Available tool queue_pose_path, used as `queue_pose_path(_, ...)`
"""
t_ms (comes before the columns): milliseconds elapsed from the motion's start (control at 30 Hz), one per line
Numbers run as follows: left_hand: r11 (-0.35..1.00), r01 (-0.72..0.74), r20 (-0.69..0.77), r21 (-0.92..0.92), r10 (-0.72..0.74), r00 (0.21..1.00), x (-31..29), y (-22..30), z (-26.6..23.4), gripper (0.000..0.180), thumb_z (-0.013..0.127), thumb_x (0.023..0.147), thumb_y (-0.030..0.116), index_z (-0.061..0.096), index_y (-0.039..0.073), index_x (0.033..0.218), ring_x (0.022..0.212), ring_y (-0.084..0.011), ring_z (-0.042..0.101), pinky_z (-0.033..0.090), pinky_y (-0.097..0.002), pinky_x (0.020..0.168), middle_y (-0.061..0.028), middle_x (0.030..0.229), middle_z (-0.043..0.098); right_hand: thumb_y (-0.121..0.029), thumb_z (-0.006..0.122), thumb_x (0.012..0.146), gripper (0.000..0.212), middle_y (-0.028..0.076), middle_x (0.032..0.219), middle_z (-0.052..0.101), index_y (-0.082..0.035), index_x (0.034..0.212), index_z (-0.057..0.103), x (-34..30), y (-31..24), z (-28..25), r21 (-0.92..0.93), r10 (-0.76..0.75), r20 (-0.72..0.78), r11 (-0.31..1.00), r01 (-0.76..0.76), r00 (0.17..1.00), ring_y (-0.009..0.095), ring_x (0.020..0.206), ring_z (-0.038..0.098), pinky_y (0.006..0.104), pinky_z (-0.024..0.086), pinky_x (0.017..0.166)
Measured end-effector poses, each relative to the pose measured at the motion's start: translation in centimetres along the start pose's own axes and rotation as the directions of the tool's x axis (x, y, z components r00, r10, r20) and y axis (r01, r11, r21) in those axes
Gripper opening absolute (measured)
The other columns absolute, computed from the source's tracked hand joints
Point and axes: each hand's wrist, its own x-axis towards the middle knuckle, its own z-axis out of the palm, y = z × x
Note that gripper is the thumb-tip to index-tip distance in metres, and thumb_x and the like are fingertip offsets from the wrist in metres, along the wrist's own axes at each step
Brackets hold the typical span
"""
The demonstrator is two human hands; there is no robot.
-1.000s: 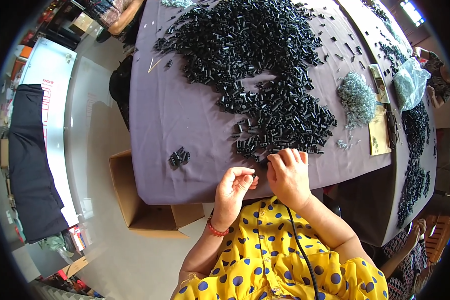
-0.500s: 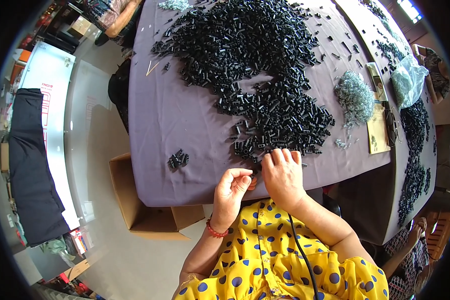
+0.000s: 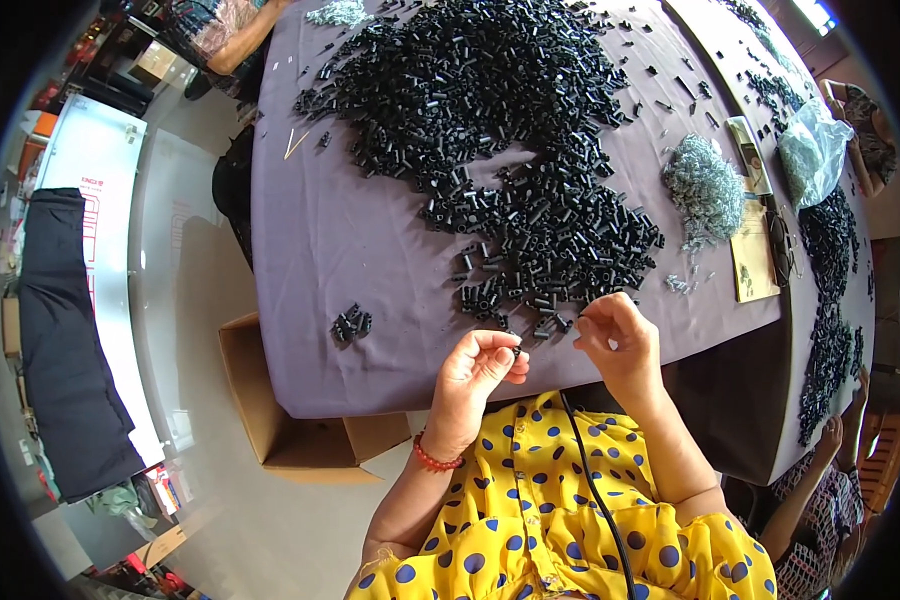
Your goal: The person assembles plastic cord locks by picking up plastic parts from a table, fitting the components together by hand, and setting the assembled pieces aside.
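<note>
Near the table's front edge, my left hand (image 3: 473,375) pinches a small black cylindrical piece (image 3: 516,351) between thumb and fingertips. To its right, my right hand (image 3: 625,348) is raised over the cloth with thumb and forefinger brought together. Whatever may be between those fingertips is too small to make out. Just beyond both hands spreads a big heap of small black tube-like pieces (image 3: 570,225). A small separate cluster of black pieces (image 3: 352,324) lies to the left of my left hand.
A mound of small silvery pieces (image 3: 705,190) sits at the right, beside a yellow card (image 3: 754,265) and eyeglasses (image 3: 781,245). Beyond them is a clear plastic bag (image 3: 815,150). An open cardboard box (image 3: 305,440) stands below the table's left corner. Other people sit around the tables.
My right hand has moved right, away from my left hand and the near edge of the heap. My left hand stays almost in place, still pinching the black piece.
</note>
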Motion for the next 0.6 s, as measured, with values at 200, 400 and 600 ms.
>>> queue_pose_path(200, 0.985, 0.112, 0.07, -0.131, -0.104, 0.992, 0.3, 0.7, 1.3, 0.018, 0.06, 0.105, 0.018, 0.062, 0.003, 0.116, 0.09, -0.0175, 0.069, 0.058, -0.0337, 0.086, -0.009, 0.101, 0.072, -0.004, 0.073, 0.095, 0.011, 0.0, 0.093, 0.067, -0.002, 0.103, 0.065, -0.8, -0.5, -1.0, 0.543, 0.142, 0.221, 0.804, -0.243, 0.965, 0.006, 0.08, 0.065, 0.0233, 0.058, 0.075)
queue_pose_path(400, 0.98, 0.131, 0.096, -0.149, -0.118, 0.988, 0.6, 1.1, 2.6, 0.02, 0.061, 0.105, 0.019, 0.063, 0.003, 0.117, 0.09, -0.0172, 0.069, 0.058, -0.0338, 0.085, -0.0084, 0.1, 0.072, -0.008, 0.072, 0.096, 0.012, 0.001, 0.098, 0.067, -0.002, 0.106, 0.068, -1.1, -1.3, -1.5, 0.641, 0.182, 0.286, 0.694, -0.328, 0.941, 0.008, 0.084, 0.066, 0.0241, 0.057, 0.078)
queue_pose_path(600, 0.987, 0.116, 0.125, -0.114, -0.101, 0.987, 0.6, 1.1, 3.3, 0.022, 0.063, 0.104, 0.022, 0.064, 0.004, 0.117, 0.091, -0.0133, 0.067, 0.056, -0.0289, 0.088, -0.0059, 0.101, 0.071, -0.007, 0.071, 0.096, 0.012, 0.003, 0.098, 0.068, -0.001, 0.107, 0.069, -1.4, -0.2, -1.8, 0.696, 0.158, 0.307, 0.635, -0.335, 0.938, 0.01, 0.082, 0.067, 0.0241, 0.056, 0.076)
